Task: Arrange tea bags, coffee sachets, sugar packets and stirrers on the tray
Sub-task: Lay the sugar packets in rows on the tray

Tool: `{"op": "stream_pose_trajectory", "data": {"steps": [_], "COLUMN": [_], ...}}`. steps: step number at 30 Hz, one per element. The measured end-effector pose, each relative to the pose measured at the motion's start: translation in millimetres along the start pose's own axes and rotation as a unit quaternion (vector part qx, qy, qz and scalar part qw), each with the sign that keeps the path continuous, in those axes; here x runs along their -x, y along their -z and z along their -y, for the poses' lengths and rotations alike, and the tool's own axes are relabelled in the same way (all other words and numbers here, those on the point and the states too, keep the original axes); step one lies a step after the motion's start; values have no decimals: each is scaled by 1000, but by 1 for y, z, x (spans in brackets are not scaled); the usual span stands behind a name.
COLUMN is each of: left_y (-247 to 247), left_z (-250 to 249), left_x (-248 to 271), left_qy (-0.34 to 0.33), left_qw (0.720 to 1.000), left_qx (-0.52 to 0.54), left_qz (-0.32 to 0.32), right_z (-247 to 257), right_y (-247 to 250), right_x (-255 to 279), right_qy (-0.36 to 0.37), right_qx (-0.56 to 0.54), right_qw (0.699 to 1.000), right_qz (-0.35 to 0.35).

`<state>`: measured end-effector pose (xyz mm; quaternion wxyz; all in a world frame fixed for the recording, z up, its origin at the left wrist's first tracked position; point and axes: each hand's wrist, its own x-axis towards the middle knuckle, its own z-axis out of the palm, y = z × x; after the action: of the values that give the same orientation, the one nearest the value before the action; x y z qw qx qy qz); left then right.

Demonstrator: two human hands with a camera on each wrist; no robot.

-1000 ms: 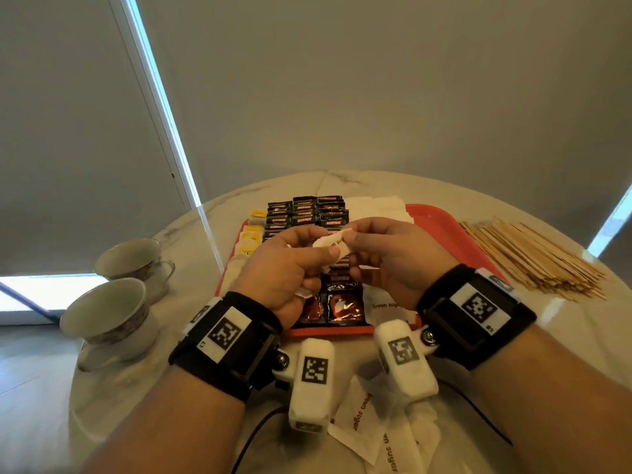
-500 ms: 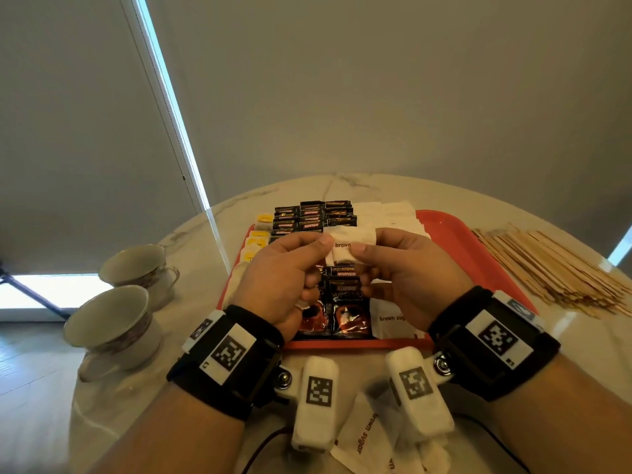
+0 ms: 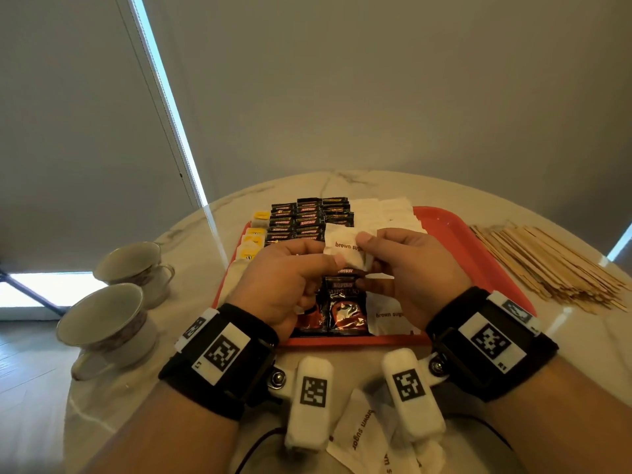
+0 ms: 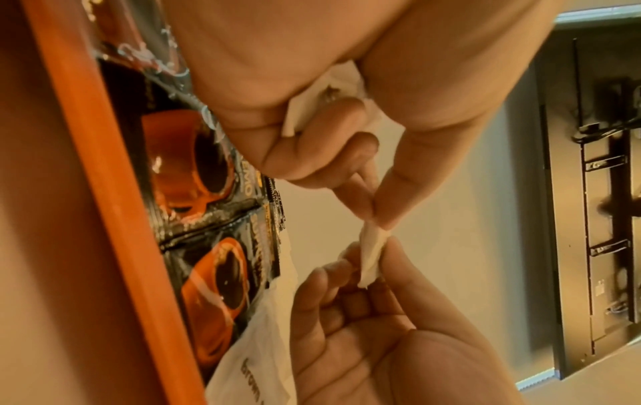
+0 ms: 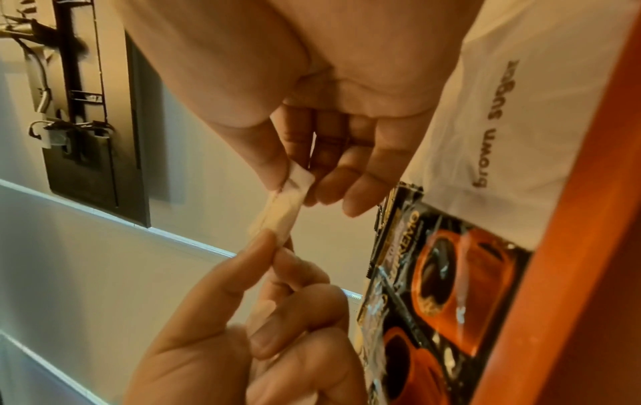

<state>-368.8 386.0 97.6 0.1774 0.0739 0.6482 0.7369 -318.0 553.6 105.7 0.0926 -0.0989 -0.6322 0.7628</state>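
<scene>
Two loose white paper brown-sugar packets [image 3: 355, 436] lie nearest on the round marble table [image 3: 113, 398]. Above the red plastic tray [image 3: 455, 230], left hand [image 3: 284, 278] and right hand [image 3: 413, 268] both pinch one white brown-sugar packet [image 3: 343, 246], thumb and fingertips at opposite ends. Below: black coffee sachets [image 3: 345, 311]. Farther right, wooden stirrers [image 3: 547, 265] piled off-tray.

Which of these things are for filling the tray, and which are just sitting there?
For the job:
red tray
held brown sugar packet
coffee sachets
tea bags
wooden stirrers
left hand
right hand

Just lying about:
two teacups
</scene>
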Motion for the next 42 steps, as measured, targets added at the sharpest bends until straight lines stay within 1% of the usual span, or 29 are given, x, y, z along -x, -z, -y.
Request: {"op": "stream_pose_trajectory", "data": {"steps": [2,4,6,9,11,13,15,18,21,23,26,30,32,37,40,42], "left_y": [-1,-2,-4,-8,-10,-9,-8,-8,-9,-8,-6,-5,-6,-6,-6,-6], "left_z": [-1,-1,-1,-3,-5,-6,-6,-5,-3,-2,-2,-2,-1,-1,-1,-1], "left_x": [1,2,4,4,3,1,0,-1,-1,-2,-3,-2,-3,-5,-5,-5], "left_qy": [11,7,6,13,19,28,39,48,54,57,58,60,60,68,71,73], "left_qw": [1000,1000,1000,1000,998,995,992,990,990,989,988,988,988,988,988,988], "left_qx": [-9,-22,-24,15,52,93,123,133,132,137,140,143,142,137,135,134], "left_qz": [3,8,16,22,17,12,13,12,9,9,3,0,-3,3,4,3], "right_z": [4,11,18,25,27,27,26,22,18,16,14,14,15,16,15,15], "right_y": [1,3,5,14,28,47,66,83,89,91,91,88,88,84,79,78], "right_x": [2,5,6,5,6,8,14,23,30,31,31,31,32,35,35,33], "right_qy": [20,46,53,19,-12,-34,-52,-85,-126,-133,-127,-129,-113,-17,-9,-3], "right_qx": [25,77,110,120,142,196,257,283,301,318,345,377,373,337,329,284], "right_qw": [999,996,992,993,989,977,960,948,937,930,921,911,914,929,930,940], "right_qz": [11,30,34,9,-27,-72,-101,-117,-123,-129,-131,-108,-108,-149,-164,-190]}}
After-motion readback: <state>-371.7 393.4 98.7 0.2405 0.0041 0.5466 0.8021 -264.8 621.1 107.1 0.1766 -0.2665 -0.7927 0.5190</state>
